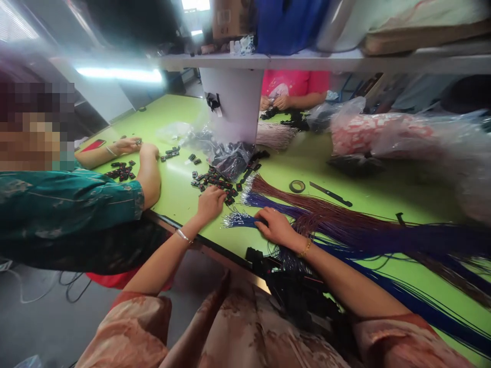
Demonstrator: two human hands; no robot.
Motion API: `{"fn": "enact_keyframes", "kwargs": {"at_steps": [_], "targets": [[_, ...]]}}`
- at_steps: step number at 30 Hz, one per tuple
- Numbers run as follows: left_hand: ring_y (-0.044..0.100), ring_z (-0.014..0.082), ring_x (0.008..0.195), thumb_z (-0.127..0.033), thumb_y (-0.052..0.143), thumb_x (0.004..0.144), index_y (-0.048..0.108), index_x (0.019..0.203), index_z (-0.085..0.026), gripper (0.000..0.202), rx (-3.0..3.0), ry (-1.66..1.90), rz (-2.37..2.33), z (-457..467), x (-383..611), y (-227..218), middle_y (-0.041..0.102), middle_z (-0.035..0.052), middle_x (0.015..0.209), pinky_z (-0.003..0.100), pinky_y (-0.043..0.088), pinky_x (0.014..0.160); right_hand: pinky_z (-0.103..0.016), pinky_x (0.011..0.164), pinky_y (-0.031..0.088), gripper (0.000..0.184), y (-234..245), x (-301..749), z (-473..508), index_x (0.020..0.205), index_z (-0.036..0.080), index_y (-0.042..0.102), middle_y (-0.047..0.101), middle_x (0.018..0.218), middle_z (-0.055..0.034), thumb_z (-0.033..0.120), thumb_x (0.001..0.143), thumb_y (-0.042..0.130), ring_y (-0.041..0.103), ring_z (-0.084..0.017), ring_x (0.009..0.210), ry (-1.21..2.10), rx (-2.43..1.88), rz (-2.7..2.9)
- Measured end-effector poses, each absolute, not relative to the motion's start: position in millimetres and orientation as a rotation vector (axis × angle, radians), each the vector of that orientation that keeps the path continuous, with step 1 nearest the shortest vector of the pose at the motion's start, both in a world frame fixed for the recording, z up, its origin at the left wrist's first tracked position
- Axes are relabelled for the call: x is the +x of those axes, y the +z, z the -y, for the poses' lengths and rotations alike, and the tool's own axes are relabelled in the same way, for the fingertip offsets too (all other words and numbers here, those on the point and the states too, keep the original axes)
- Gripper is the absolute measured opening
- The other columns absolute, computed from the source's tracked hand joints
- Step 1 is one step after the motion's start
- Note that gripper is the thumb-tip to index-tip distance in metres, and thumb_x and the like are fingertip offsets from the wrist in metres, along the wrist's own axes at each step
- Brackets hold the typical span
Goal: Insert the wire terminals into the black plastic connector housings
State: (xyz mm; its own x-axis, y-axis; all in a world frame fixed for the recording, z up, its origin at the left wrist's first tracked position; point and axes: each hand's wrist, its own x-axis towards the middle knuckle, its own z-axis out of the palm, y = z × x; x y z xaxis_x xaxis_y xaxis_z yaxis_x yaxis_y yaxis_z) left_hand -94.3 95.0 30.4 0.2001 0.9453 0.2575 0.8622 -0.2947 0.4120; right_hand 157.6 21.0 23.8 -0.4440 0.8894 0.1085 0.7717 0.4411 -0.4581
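Note:
My left hand (210, 202) reaches into a scatter of small black connector pieces (215, 180) on the green table (172, 189), its fingers curled down onto them. My right hand (276, 226) lies on a bundle of blue wires (240, 220) with metal tips, fingers closed over the wires near their ends. A brown and purple wire bundle (326, 214) fans out just behind that hand and runs off to the right.
A person in a teal top sits at my left, hands (130, 145) among more black pieces. Another person in pink (293, 84) works at the far side. A white post (233, 105), plastic bags (383, 133), a tape roll (296, 186) and a black tool (330, 193) stand on the table.

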Motion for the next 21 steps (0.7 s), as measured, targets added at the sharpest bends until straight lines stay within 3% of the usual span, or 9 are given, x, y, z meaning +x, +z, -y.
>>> {"fn": "enact_keyframes", "kwargs": {"at_steps": [3,8,13,17,21], "targets": [[0.058,0.0251,0.091,-0.029,0.049,0.088,0.071,0.097,-0.020,0.025,2.302,0.585,-1.691,-74,-74,27,0.062,0.0108,0.094,0.036,0.044,0.082,-0.029,0.075,0.035,0.013,26,160,-21,0.090,0.017,0.063,0.061,0.089,-0.0057,0.026,0.091,0.052,0.052,-0.018,0.085,0.493,-1.448,2.359],[0.056,0.0252,0.088,-0.016,0.059,0.076,0.064,0.100,-0.018,0.024,2.214,0.571,-1.799,-70,-64,26,0.062,0.0088,0.090,0.036,0.041,0.077,-0.029,0.070,0.032,0.018,27,161,-22,0.089,0.017,0.063,0.062,0.090,-0.0081,0.023,0.093,0.047,0.052,-0.019,0.084,0.317,-1.462,2.467],[0.053,0.0180,0.077,-0.015,0.060,0.074,0.067,0.105,-0.019,0.032,1.860,0.982,-1.713,-70,-81,23,0.062,0.0055,0.089,0.033,0.042,0.078,-0.031,0.067,0.030,0.017,35,165,-18,0.088,0.013,0.062,0.062,0.092,-0.0144,0.015,0.087,0.046,0.051,-0.023,0.084,0.040,-1.478,2.569],[0.052,0.0119,0.069,-0.018,0.068,0.067,0.067,0.096,-0.017,0.029,1.283,1.276,-1.427,-60,-89,26,0.062,0.0031,0.088,0.027,0.045,0.067,-0.029,0.062,0.028,0.015,47,167,-18,0.088,0.015,0.058,0.063,0.080,-0.0074,0.020,0.090,0.044,0.049,-0.017,0.068,0.354,-1.511,2.334],[0.059,0.0119,0.076,-0.019,0.076,0.062,0.066,0.095,-0.015,0.035,0.883,1.254,-1.091,-39,-77,34,0.064,0.0028,0.086,0.022,0.048,0.064,-0.024,0.059,0.029,0.010,55,156,-24,0.076,0.017,0.055,0.057,0.067,0.0007,0.020,0.083,0.049,0.045,-0.012,0.060,0.747,-1.276,2.151]]}}
